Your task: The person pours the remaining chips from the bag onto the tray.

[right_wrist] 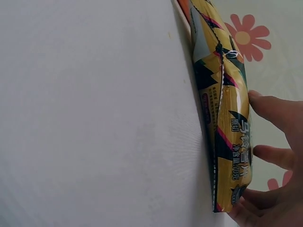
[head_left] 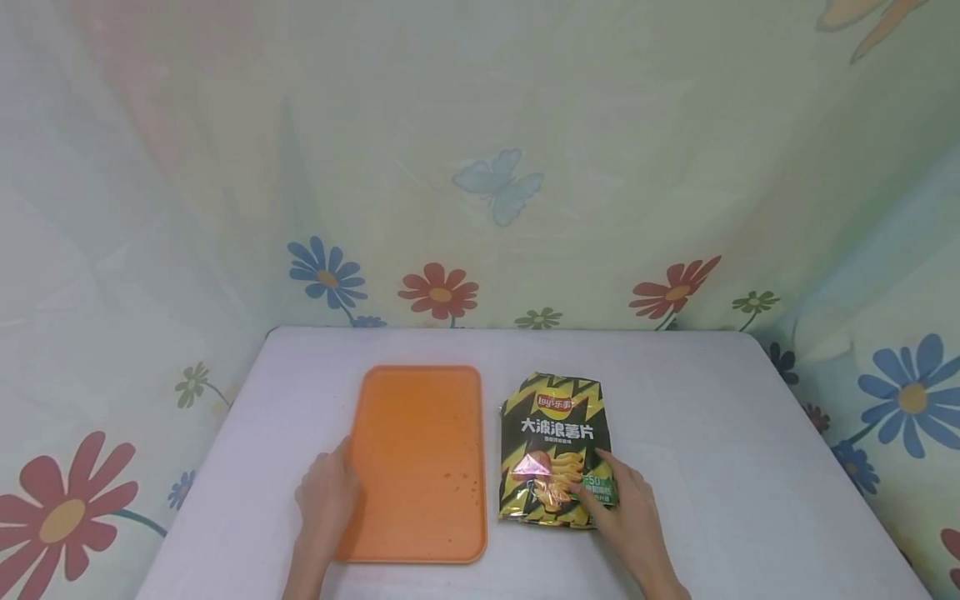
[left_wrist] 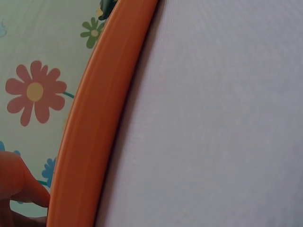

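Observation:
An orange rectangular tray [head_left: 416, 450] lies on the left half of the table, a few small dark marks or crumbs on its surface. My left hand [head_left: 324, 492] holds it at its left edge; in the left wrist view, fingers [left_wrist: 21, 182] meet the tray's rim [left_wrist: 94, 118]. Right of the tray, a black and yellow Lay's chip bag [head_left: 555, 450] lies face up. At its lower right side my right hand [head_left: 630, 517] grips it, thumb on the front. The right wrist view has fingers on the bag's [right_wrist: 227, 123] upper face and around its end.
Both things lie on a white-covered table [head_left: 697, 417], with a narrow gap between tray and bag. A patterned cloth [head_left: 495, 100] with flowers and butterflies hangs behind the table and along both sides.

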`<state>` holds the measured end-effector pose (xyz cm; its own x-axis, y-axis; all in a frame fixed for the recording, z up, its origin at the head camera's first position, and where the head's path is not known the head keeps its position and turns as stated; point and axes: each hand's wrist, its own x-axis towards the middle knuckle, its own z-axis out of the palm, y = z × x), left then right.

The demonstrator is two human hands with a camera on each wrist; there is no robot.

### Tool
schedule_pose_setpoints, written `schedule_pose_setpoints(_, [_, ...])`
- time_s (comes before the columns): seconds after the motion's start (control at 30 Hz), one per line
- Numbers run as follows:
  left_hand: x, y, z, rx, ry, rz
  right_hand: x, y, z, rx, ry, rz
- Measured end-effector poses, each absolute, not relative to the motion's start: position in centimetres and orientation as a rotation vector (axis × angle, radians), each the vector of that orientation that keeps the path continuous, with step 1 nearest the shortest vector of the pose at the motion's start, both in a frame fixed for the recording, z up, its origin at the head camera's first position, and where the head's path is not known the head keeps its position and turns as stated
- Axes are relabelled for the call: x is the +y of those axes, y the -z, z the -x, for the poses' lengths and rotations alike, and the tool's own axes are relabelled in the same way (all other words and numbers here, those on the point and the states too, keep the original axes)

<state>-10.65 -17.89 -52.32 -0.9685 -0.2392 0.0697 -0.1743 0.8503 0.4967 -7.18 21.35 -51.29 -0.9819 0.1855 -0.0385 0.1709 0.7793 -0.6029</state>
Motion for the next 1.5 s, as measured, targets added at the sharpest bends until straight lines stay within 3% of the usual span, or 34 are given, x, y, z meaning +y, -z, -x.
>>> schedule_pose_setpoints(0.67, [-17.64,52.31,10.69,-2.863,0.740,-0.287,20.90,52.31,6.66,-2.734,-1.012,0.149])
schedule_pose_setpoints(1.5, [-17.63,52.29,10.68,-2.894,0.754,-0.307,21.13,51.49,6.35,-2.881,-1.232,0.221])
